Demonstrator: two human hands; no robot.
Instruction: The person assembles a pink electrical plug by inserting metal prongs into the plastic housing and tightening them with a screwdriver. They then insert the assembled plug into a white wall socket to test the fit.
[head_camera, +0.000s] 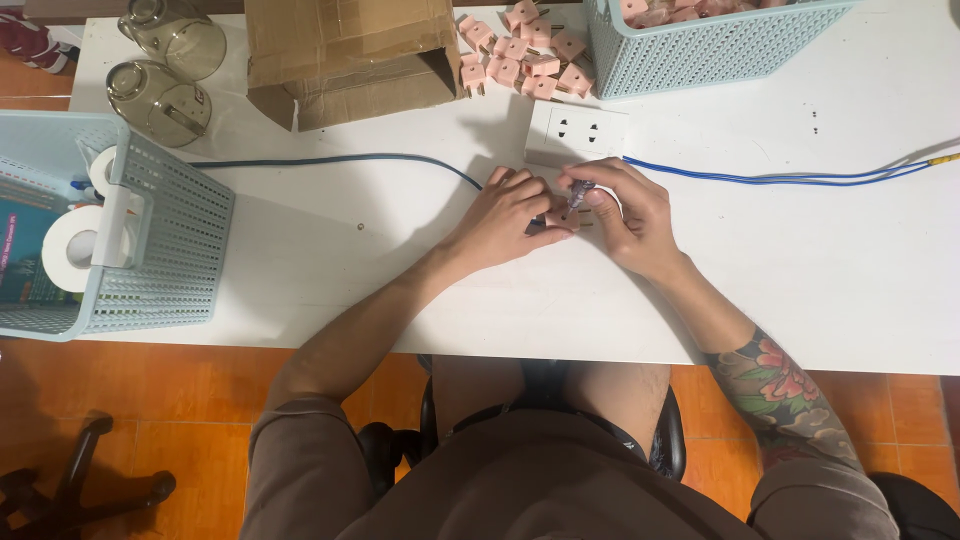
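Observation:
My left hand rests on the white table and pins a small pink plug under its fingertips. Just to the right, my right hand pinches a small screwdriver with a blue-violet handle, its tip pointing down at the plug. A blue-grey cable runs from the left under my left hand. A white socket block lies just beyond both hands, with two blue wires leading off to the right.
A heap of pink plugs lies at the back, beside a torn cardboard box. A light blue basket stands at the back right, another with tape rolls overhangs the left edge. Two glass jars lie at the back left.

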